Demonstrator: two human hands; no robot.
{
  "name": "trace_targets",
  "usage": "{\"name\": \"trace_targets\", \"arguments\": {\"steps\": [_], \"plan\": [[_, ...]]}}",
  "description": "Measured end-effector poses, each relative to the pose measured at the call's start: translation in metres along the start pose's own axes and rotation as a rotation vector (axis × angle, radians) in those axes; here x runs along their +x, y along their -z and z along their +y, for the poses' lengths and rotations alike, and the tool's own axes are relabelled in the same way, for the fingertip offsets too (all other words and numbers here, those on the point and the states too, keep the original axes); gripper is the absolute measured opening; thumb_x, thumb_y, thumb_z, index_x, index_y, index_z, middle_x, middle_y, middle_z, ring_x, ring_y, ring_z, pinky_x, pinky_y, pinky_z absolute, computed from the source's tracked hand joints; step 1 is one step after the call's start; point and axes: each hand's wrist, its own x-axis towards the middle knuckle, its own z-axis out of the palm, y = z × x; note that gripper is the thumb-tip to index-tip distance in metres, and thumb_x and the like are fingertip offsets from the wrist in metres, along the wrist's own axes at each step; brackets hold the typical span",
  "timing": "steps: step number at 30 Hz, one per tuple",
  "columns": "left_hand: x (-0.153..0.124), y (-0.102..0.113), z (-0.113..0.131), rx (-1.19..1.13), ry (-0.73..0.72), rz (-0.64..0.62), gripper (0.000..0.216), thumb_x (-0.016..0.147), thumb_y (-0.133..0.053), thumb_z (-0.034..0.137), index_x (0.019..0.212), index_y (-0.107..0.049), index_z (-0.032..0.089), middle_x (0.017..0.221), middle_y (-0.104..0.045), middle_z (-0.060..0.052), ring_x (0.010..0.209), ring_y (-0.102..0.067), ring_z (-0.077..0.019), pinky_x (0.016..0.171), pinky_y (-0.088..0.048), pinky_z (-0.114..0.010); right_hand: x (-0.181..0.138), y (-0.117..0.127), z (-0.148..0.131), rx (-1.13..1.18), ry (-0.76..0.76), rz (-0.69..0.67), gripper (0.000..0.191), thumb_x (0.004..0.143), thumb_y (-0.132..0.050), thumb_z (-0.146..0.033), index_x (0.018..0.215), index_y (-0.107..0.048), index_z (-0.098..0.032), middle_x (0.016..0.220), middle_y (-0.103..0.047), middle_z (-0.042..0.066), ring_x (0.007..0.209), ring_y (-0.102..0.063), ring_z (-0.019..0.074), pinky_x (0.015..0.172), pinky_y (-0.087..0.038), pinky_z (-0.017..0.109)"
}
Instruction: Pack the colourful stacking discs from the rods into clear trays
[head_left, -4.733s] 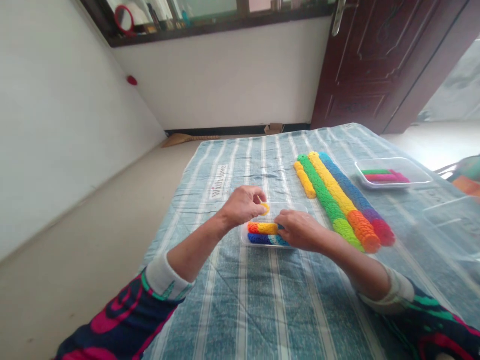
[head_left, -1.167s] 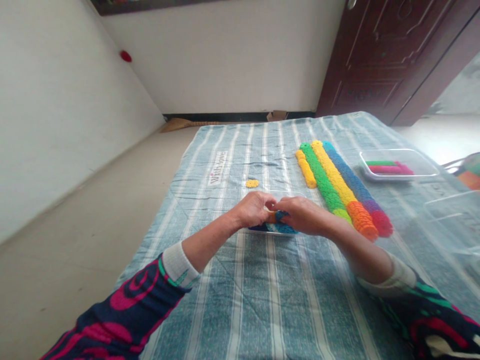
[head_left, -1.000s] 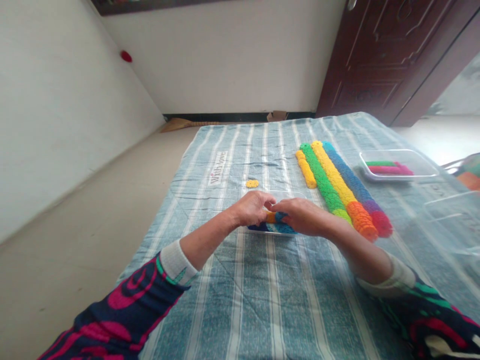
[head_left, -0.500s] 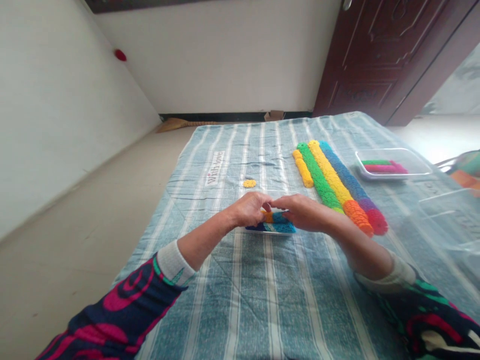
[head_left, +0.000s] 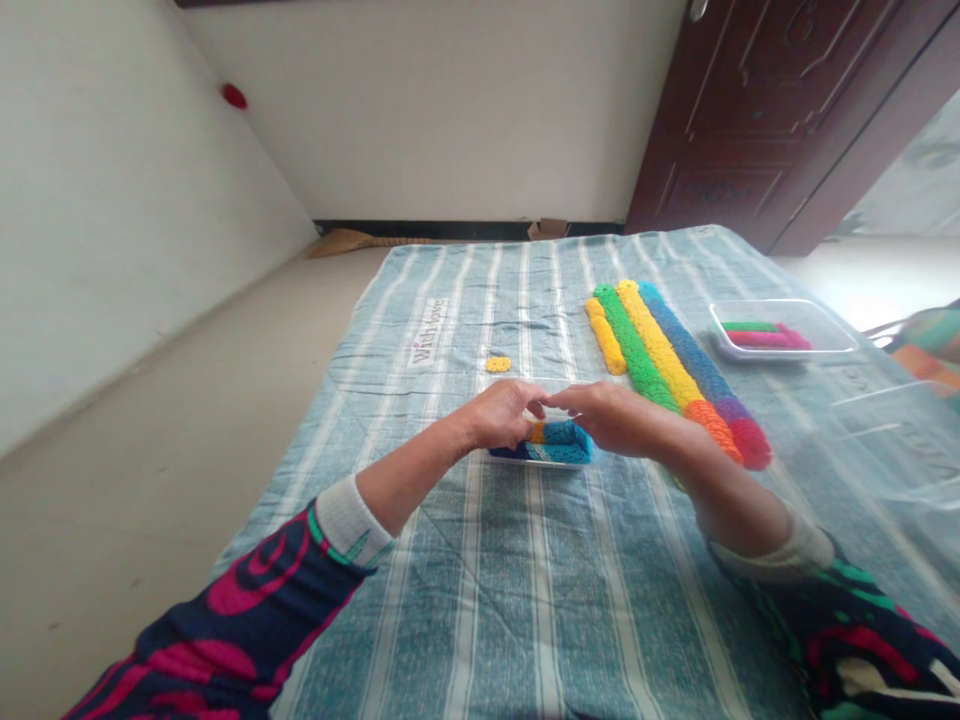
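A small clear plastic box (head_left: 553, 464) stands on the cloth with rows of dark blue, light blue and orange-yellow notched discs (head_left: 559, 434) in it. My left hand (head_left: 504, 413) is over its left side, thumb and fingers curled in on the orange-yellow end of a row; the fingertips are partly hidden. From the right, my right hand (head_left: 613, 418) arches over the box with fingers stretched out, their tips meeting my left fingers above the discs. Its thumb is largely hidden beside the blue discs. One loose yellow disc (head_left: 498, 365) lies behind the box.
Long rows of discs lie to the right: a short yellow row (head_left: 606, 340), a green row (head_left: 637, 350), a yellow-orange row (head_left: 664, 360) and a blue-purple row (head_left: 694, 355). Farther right, a clear box (head_left: 787, 352) holds green and pink discs. Another clear container (head_left: 892, 490) stands nearer.
My right hand has shifted slightly right and up, so more of the blue discs shows. My left hand stays nearly in place at the box. The view has moved a little.
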Motion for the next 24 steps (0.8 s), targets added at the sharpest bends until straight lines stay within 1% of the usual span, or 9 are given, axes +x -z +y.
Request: {"name": "trace_targets", "arguments": {"steps": [3, 5, 8, 9, 11, 13, 16, 19, 24], "plan": [[0.004, -0.001, 0.002, -0.046, 0.013, -0.029, 0.053, 0.063, -0.054, 0.002, 0.113, -0.064, 0.018, 0.108, -0.070, -0.006, 0.065, -0.064, -0.0132, 0.049, -0.044, -0.019, -0.004, 0.006, -0.001, 0.036, 0.021, -0.029, 0.049, 0.077, -0.054, -0.005, 0.126, -0.058, -0.015, 0.105, -0.070, 0.009, 0.091, -0.062, 0.0187, 0.076, -0.044, 0.028], [0.007, -0.002, 0.004, -0.008, -0.024, -0.011, 0.050, 0.061, -0.054, 0.001, 0.107, -0.066, 0.017, 0.102, -0.072, -0.006, 0.072, -0.066, -0.0152, 0.057, -0.047, -0.021, -0.008, 0.011, -0.002, 0.032, 0.021, -0.030, 0.053, 0.075, -0.056, -0.006, 0.128, -0.056, -0.016, 0.107, -0.069, 0.009, 0.092, -0.062, 0.0195, 0.077, -0.044, 0.029], [0.010, -0.002, 0.008, 0.127, -0.089, 0.066, 0.038, 0.060, -0.056, 0.001, 0.093, -0.069, 0.016, 0.089, -0.073, -0.003, 0.082, -0.066, -0.0171, 0.072, -0.047, -0.024, -0.013, 0.015, -0.005, -0.040, -0.007, -0.023, 0.058, 0.074, -0.060, -0.009, 0.130, -0.054, -0.019, 0.106, -0.068, 0.008, 0.091, -0.061, 0.0208, 0.076, -0.043, 0.030], [0.010, -0.002, 0.010, 0.165, -0.095, 0.088, 0.035, 0.061, -0.057, 0.003, 0.090, -0.070, 0.017, 0.087, -0.073, -0.003, 0.083, -0.066, -0.0176, 0.074, -0.047, -0.025, -0.014, 0.016, -0.006, -0.075, -0.025, -0.023, 0.060, 0.073, -0.061, -0.009, 0.132, -0.053, -0.020, 0.105, -0.068, 0.008, 0.090, -0.061, 0.0213, 0.075, -0.042, 0.031], [0.011, -0.003, 0.012, 0.201, -0.093, 0.112, 0.029, 0.063, -0.057, 0.006, 0.087, -0.069, 0.017, 0.086, -0.073, -0.002, 0.081, -0.065, -0.0180, 0.072, -0.046, -0.025, -0.015, 0.016, -0.008, -0.137, -0.055, -0.031, 0.063, 0.073, -0.063, -0.011, 0.134, -0.051, -0.021, 0.103, -0.068, 0.008, 0.088, -0.061, 0.0220, 0.074, -0.041, 0.032], [0.012, -0.005, 0.013, 0.203, -0.110, 0.117, 0.024, 0.063, -0.058, 0.008, 0.083, -0.068, 0.017, 0.084, -0.072, -0.002, 0.079, -0.064, -0.0178, 0.071, -0.045, -0.025, -0.015, 0.015, -0.011, -0.173, -0.069, -0.045, 0.060, 0.074, -0.063, -0.011, 0.132, -0.052, -0.021, 0.103, -0.069, 0.008, 0.087, -0.061, 0.0215, 0.075, -0.040, 0.033], [0.014, -0.009, 0.012, 0.162, -0.189, 0.097, 0.021, 0.062, -0.059, 0.009, 0.080, -0.066, 0.016, 0.079, -0.069, 0.000, 0.076, -0.062, -0.0170, 0.070, -0.044, -0.025, -0.012, 0.015, -0.015, -0.209, -0.076, -0.068, 0.050, 0.076, -0.062, -0.013, 0.125, -0.055, -0.020, 0.103, -0.069, 0.007, 0.083, -0.061, 0.0192, 0.075, -0.038, 0.033], [0.016, -0.014, 0.009, 0.054, -0.243, 0.087, 0.025, 0.060, -0.058, 0.008, 0.082, -0.066, 0.017, 0.080, -0.067, 0.001, 0.077, -0.061, -0.0167, 0.070, -0.044, -0.025, -0.010, 0.016, -0.019, -0.255, -0.073, -0.100, 0.042, 0.076, -0.062, -0.014, 0.119, -0.056, -0.017, 0.099, -0.070, 0.007, 0.078, -0.060, 0.0171, 0.073, -0.036, 0.033], [0.020, -0.021, 0.006, -0.076, -0.256, 0.077, 0.030, 0.058, -0.056, 0.006, 0.085, -0.067, 0.016, 0.082, -0.068, 0.001, 0.077, -0.061, -0.0161, 0.069, -0.043, -0.023, -0.007, 0.014, -0.018, -0.246, -0.067, -0.124, 0.029, 0.078, -0.060, -0.009, 0.106, -0.059, -0.018, 0.096, -0.071, 0.004, 0.076, -0.059, 0.0147, 0.071, -0.032, 0.032]]}}
